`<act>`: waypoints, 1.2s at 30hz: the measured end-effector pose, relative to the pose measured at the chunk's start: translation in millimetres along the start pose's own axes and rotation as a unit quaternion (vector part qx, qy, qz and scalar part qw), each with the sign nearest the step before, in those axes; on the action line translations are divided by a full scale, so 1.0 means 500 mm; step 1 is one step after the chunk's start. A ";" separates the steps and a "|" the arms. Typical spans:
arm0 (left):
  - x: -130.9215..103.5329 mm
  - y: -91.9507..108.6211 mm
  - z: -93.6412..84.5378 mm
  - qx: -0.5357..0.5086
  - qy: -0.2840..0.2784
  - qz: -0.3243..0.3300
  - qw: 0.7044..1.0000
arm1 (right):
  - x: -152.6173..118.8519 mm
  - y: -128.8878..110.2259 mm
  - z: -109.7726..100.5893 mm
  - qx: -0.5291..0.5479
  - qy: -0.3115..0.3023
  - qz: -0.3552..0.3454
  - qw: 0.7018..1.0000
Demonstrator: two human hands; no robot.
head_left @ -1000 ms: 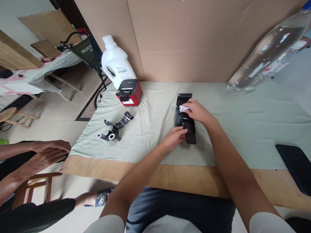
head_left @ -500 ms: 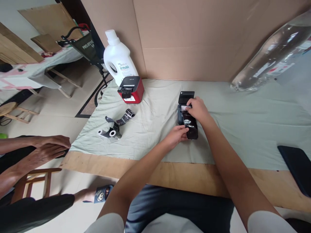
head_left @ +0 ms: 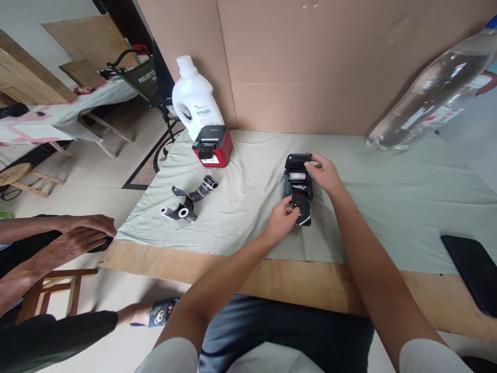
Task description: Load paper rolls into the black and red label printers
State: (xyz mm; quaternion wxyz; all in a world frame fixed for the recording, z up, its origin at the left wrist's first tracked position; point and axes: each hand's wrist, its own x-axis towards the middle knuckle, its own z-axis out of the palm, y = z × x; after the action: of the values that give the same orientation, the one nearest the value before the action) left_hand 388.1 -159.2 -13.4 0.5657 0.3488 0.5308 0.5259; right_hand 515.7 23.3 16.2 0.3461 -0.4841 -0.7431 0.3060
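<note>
A small dark handheld printer (head_left: 286,185) lies on the cloth with its black lid (head_left: 298,161) raised. Inside it sits a white roll (head_left: 297,176), and a glossy black strip (head_left: 301,199) runs out over its front toward me. My left hand (head_left: 282,220) grips the near part of the strip, thumb on top. My right hand (head_left: 325,173) holds the right edge of the raised lid between thumb and fingers.
A red and black printer (head_left: 219,147) stands before a white detergent bottle (head_left: 197,98). Loose black rolls (head_left: 183,212) lie left; a phone-like black slab (head_left: 471,272) lies right. A large clear bottle (head_left: 427,93) leans at back right. Another person's hands (head_left: 83,235) rest at far left.
My right hand has moved from the roll to the lid, leaving the roll in view. The lid has tipped somewhat lower, and my left thumb now lies over the strip.
</note>
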 end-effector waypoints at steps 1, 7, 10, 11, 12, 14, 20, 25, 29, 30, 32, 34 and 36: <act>-0.002 -0.002 0.001 0.011 -0.003 0.007 1.000 | -0.004 -0.004 -0.014 -0.024 -0.017 -0.013 0.999; -0.010 -0.009 0.008 0.041 -0.006 0.010 0.999 | -0.021 -0.019 -0.079 -0.097 -0.139 -0.042 0.985; -0.010 -0.007 0.008 0.040 0.000 0.010 0.999 | -0.021 -0.023 -0.075 -0.129 -0.174 -0.022 0.976; -0.010 -0.006 0.008 0.040 -0.001 0.010 0.999 | -0.020 -0.023 -0.068 -0.140 -0.168 -0.016 0.976; -0.011 -0.006 0.008 0.040 -0.004 0.010 0.999 | -0.018 -0.022 -0.059 -0.146 -0.156 -0.013 0.977; -0.012 -0.005 0.007 0.040 -0.007 0.011 0.999 | -0.015 -0.015 -0.039 -0.133 -0.123 -0.007 0.983; -0.012 -0.009 0.005 0.040 -0.014 0.021 0.999 | 0.000 0.006 -0.012 -0.044 -0.125 0.116 0.984; -0.005 -0.018 0.005 0.051 -0.008 0.065 0.997 | 0.008 -0.012 -0.029 -0.054 -0.192 0.172 0.965; -0.007 -0.013 0.005 0.010 -0.016 0.072 0.997 | -0.009 -0.037 -0.025 -0.054 -0.181 0.216 0.958; -0.008 -0.010 0.002 -0.005 -0.023 0.072 0.997 | -0.018 -0.041 -0.021 -0.044 -0.168 0.221 0.960; -0.007 -0.001 -0.010 -0.017 -0.018 0.082 0.996 | -0.038 -0.040 -0.011 -0.005 -0.131 0.227 0.965; 0.002 0.008 -0.030 0.005 0.023 0.114 0.993 | -0.062 -0.030 0.000 0.048 -0.085 0.229 0.969; 0.021 0.017 -0.056 0.067 0.069 0.160 0.982 | -0.088 -0.013 0.010 0.096 -0.048 0.220 0.970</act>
State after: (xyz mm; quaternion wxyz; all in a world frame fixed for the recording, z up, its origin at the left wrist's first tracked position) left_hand 357.9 -151.9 -13.1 0.4117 0.4295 0.5395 0.5958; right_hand 520.9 -20.7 8.9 0.2792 -0.5849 -0.6016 0.4668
